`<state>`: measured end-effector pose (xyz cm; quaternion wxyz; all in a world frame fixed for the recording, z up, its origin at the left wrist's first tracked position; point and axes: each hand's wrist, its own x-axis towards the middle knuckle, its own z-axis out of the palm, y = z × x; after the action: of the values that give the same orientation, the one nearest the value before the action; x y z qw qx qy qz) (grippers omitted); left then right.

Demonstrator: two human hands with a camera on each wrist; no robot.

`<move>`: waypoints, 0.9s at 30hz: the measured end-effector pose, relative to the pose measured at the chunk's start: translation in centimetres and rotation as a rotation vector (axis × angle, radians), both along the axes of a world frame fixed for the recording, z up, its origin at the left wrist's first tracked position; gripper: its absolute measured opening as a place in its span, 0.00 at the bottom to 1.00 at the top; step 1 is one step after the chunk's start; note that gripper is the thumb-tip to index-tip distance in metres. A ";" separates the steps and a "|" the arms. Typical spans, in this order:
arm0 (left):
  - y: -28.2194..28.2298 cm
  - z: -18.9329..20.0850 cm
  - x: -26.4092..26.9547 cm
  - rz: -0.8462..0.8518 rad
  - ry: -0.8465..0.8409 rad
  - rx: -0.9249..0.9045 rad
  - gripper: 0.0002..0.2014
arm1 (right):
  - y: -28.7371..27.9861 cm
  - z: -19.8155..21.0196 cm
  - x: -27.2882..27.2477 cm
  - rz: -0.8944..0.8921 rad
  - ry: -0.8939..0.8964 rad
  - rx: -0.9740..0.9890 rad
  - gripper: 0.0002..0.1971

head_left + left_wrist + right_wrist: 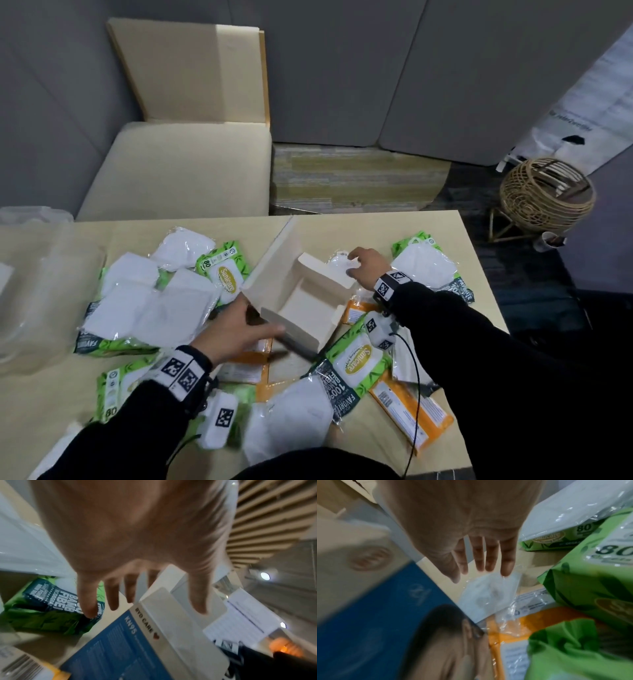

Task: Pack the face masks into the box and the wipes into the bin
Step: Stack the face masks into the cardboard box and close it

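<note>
An open cardboard mask box stands mid-table, its blue printed side facing me. My left hand is at the box's near left corner, thumb over the flap, straight fingers spread outside the wall. My right hand reaches past the box's right wall, and its fingertips touch a bagged white mask. More bagged masks lie piled at left. Green wipe packs and orange wipe packs lie around the box. A clear bin stands at the far left.
Another bagged mask lies on a green pack at the right, and one lies near the front edge. A cream chair stands beyond the table. A wicker basket sits on the floor at the right.
</note>
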<state>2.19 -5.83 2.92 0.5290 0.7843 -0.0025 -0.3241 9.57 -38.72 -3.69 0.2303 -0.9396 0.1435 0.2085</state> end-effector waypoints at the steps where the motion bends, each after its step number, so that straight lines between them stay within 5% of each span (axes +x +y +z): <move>1: -0.8 -0.2 0.4 0.056 -0.052 0.088 0.21 | -0.3 -0.7 0.6 0.029 0.010 -0.113 0.27; 4: -2.0 -0.3 2.5 0.211 -0.104 0.243 0.08 | -0.9 -2.4 1.7 -0.036 0.158 -0.188 0.39; 9: -1.8 -0.3 7.2 0.129 -0.107 0.176 0.11 | -1.8 -3.4 1.8 -0.025 0.217 -0.191 0.32; 16: -4.1 -0.2 11.8 0.218 0.115 -0.101 0.05 | -6.1 2.2 1.2 -0.246 -0.075 0.174 0.13; 23: -6.3 -0.1 15.5 -0.085 -0.032 0.088 0.16 | -7.1 4.8 -2.0 -0.436 -0.214 0.493 0.16; 27: -5.7 -0.6 16.4 -0.067 -0.027 0.085 0.15 | -6.3 5.0 -2.7 -0.525 -0.244 0.667 0.10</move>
<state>18.63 -11.54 2.36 0.4838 0.8098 -0.0221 -0.3310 6.83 -45.00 1.29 0.5812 -0.7634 0.2740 0.0656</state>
